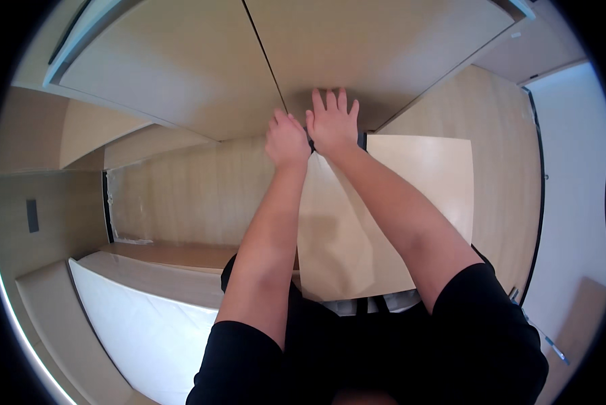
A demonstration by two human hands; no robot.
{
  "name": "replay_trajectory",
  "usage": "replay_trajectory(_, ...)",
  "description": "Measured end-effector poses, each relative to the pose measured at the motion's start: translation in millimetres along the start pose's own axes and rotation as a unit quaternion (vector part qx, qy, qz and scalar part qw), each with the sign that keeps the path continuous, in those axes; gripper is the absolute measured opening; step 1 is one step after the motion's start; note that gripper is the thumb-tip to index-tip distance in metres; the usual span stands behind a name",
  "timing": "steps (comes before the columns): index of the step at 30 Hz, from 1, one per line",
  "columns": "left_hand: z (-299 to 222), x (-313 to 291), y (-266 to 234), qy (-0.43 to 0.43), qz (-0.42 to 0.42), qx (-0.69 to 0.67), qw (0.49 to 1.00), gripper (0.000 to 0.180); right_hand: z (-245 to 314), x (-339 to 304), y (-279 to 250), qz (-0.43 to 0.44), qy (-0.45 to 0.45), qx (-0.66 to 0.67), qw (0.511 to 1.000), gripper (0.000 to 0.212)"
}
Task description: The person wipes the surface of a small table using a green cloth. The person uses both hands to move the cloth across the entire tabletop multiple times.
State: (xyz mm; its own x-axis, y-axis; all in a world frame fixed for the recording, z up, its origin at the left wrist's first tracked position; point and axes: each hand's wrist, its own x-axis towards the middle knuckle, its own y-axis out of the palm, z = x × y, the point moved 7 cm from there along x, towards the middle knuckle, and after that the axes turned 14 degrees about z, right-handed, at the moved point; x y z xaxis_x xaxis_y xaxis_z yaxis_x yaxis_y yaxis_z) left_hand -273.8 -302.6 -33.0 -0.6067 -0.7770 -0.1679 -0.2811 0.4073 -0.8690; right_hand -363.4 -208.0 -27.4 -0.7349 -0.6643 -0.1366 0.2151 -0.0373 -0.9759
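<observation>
Bare left hand [286,138]: back up, fingers close together, partly curled, palm side hidden. Bare right hand [333,125] just beside it: back up, fingers fanned, extended forward. Bare left forearm [266,223] slants slightly right; bare right forearm [404,196] slants left, more steeply inward. Black short fabric sleeves [482,304] on both upper arms.

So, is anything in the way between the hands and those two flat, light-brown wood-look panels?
Nothing visible: the right hand appears flat against the right panel, and the left hand is at the edge of the left panel.

Pale wood-grain floor [188,192]; brown bed base [174,254], white mattress [141,314] atop.
</observation>
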Motion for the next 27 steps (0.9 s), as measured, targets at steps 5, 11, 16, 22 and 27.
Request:
replay_trajectory(5, -2, 1, 0, -0.004, 0.01, 0.003, 1.0, 0.028, 0, 2, -3, 0.005, 0.007, -0.009, 1.0, 0.061)
replay_trajectory(11, -5, -22, -5, 0.077, -0.047, 0.087, 0.992, 0.037, 0, -26, -2, -0.01, 0.015, -0.029, 0.999, 0.064)
replay_trajectory(16, -11, -99, 5, 0.099, 0.016, 0.203, 0.974, 0.061, -22, -95, 13, 0.033, -0.025, -0.033, 0.999, 0.065)
replay_trajectory(22, 6, -204, 28, 0.139, 0.049, 0.132, 0.98, 0.061, -40, -201, 17, 0.03, -0.035, -0.028, 0.999, 0.065)
replay_trajectory(27, -10, -288, 51, 0.206, 0.075, 0.138, 0.966, 0.061, -79, -300, 21, -0.003, -0.007, 0.0, 1.0, 0.064)
